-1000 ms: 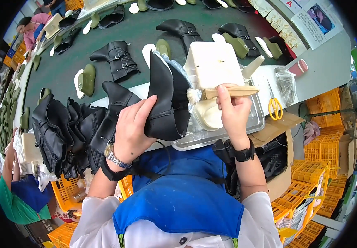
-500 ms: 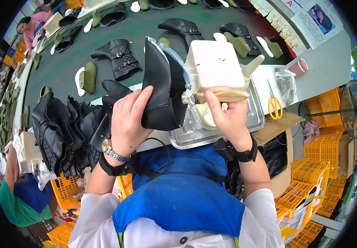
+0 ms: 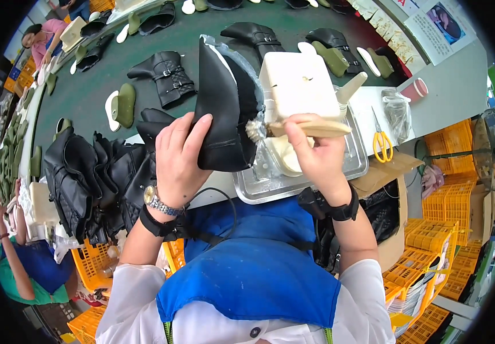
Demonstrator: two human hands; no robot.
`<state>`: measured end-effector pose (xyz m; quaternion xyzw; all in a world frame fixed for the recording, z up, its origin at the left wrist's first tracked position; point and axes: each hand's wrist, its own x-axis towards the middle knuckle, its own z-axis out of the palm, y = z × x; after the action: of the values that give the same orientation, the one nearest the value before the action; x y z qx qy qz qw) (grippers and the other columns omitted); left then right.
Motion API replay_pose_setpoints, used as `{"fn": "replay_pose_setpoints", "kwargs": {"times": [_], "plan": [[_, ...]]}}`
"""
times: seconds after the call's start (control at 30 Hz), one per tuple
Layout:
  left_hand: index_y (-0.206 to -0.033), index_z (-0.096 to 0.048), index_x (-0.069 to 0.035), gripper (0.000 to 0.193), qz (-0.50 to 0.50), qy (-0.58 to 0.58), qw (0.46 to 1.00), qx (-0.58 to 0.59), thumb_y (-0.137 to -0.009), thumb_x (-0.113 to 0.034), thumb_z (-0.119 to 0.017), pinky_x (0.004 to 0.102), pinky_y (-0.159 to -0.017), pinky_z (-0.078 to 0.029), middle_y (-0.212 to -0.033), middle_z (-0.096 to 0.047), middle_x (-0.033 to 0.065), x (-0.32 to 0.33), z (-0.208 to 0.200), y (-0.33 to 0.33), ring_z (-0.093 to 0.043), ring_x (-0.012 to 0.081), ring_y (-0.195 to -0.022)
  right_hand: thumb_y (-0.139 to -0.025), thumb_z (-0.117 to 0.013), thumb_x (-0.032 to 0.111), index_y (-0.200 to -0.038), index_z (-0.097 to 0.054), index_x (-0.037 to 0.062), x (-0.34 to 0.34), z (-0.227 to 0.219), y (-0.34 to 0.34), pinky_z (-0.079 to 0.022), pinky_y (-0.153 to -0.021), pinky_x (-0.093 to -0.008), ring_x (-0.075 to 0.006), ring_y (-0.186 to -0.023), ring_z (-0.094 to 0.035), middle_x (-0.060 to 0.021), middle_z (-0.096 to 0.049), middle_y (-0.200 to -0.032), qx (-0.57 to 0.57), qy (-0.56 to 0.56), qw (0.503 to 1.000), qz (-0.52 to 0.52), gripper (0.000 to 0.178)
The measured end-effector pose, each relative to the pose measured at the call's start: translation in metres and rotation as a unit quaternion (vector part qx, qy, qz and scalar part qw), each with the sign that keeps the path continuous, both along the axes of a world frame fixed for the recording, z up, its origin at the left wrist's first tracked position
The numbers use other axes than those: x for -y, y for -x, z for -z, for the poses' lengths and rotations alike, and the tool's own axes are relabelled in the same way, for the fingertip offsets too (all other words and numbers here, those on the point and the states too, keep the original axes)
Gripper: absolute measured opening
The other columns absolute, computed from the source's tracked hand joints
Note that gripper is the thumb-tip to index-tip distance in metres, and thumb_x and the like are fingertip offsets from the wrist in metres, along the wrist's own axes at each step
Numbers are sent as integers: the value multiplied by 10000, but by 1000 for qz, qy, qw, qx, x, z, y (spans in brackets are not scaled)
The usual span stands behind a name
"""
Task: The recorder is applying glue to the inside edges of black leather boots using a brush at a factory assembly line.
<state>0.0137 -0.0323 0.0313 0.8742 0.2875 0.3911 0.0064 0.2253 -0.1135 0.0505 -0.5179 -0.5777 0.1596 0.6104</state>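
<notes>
My left hand grips a black leather boot upper, thumb on its outer face. The upper stands tilted, and a pale greyish coating runs along its opened edge. In my right hand is a wooden-handled brush, pinched between thumb and fingers. Its bristles, clotted with whitish stuff, are at the upper's right edge, close to or touching it; I cannot tell which. Behind the brush stands a cream-coloured block-shaped container, over a clear tray. A pale container with whitish contents sits below the brush.
Yellow-handled scissors and a crumpled plastic bag lie right of the tray. Black boot uppers pile up at left. Boots, green shoe lasts and white insoles cover the green belt. A co-worker sits at left.
The brush has shifted slightly left and up along the upper's edge, its handle more level. The upper has risen and tilted a little. The co-worker's arms at left have moved.
</notes>
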Motion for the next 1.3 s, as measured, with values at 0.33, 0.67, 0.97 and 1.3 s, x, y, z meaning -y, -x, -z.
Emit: {"fn": "replay_pose_setpoints", "kwargs": {"times": [0.33, 0.67, 0.97, 1.3], "plan": [[-1170, -521, -174, 643, -22, -64, 998, -1, -563, -44, -686, 400, -823, -394, -1125, -511, 135, -10, 10, -1, -515, 307, -979, -818, -623, 115, -800, -621, 1, 14, 1, 14, -370, -473, -196, -29, -532, -476, 11, -580, -634, -78, 133, 985, -72, 115], [-1172, -527, -157, 638, -19, -58, 998, -11, -565, 3, -644, 393, -835, -384, -1114, -514, 135, -9, 5, -1, -513, 305, -976, -820, -618, 98, -828, -627, -7, 12, 7, 7, -405, -518, -197, -28, -604, -506, -6, -612, -711, 38, 48, 997, -43, 105], [-1346, -218, -54, 977, 16, 185, 970, 157, -560, -102, -797, 352, -898, -416, -1174, -494, 156, -15, -9, 9, -500, 268, -1082, -834, -565, 142, -913, -622, -3, 20, 72, -3, -463, -589, -311, -248, -605, -586, -159, -606, -711, 61, 293, 954, 18, 174], [-1347, -142, -48, 1025, 29, 355, 909, 216, -551, -98, -786, 333, -941, -372, -1225, -432, 139, -23, -10, 37, -460, 235, -1116, -814, -557, 104, -775, -603, -37, 31, 73, 1, -462, -602, -375, -366, -666, -573, -202, -598, -742, 171, 352, 919, -57, 154]]}}
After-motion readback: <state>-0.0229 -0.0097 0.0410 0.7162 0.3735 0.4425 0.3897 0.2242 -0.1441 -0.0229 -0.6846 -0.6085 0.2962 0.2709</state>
